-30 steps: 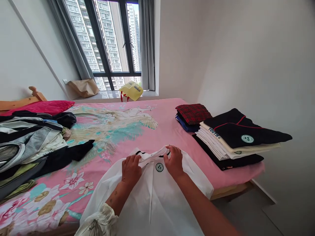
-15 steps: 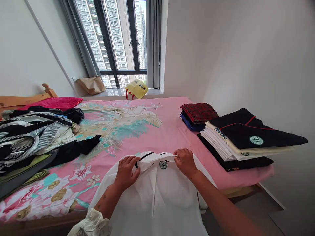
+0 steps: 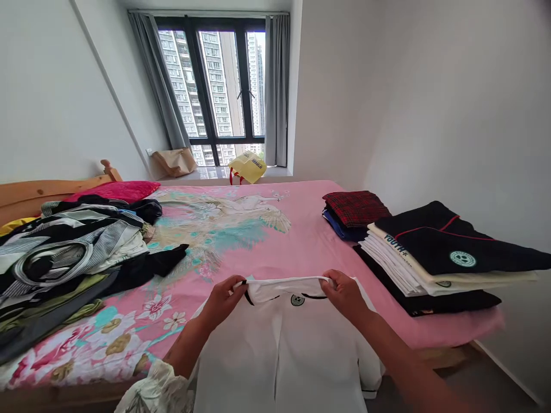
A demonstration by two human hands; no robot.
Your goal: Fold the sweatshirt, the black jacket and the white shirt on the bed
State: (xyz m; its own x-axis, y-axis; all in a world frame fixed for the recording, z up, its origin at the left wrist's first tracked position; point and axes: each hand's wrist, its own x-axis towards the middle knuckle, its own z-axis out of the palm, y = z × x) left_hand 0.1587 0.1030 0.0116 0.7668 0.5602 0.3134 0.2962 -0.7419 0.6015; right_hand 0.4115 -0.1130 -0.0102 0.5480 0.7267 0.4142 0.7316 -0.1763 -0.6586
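A white shirt [image 3: 318,355] with black trim and a round dark green emblem hangs over the near edge of the bed. My left hand [image 3: 221,301] pinches the left end of its collar, my right hand [image 3: 344,292] the right end. Between them the collar edge is drawn into a nearly straight line. One short sleeve with a black-edged cuff droops at the lower right. The shirt's bottom runs out of view.
On the bed's left lies a loose heap of clothes [image 3: 86,246]. Folded clothes [image 3: 396,258] are stacked at the right edge, beside a smaller pile topped by red plaid cloth [image 3: 357,207]. A yellow bag [image 3: 248,167] and a paper bag [image 3: 176,162] sit by the window.
Both hands have tightened their hold on the collar and stretched it straighter, with the fingers now curled in. The camera view has tilted up and shifted slightly left.
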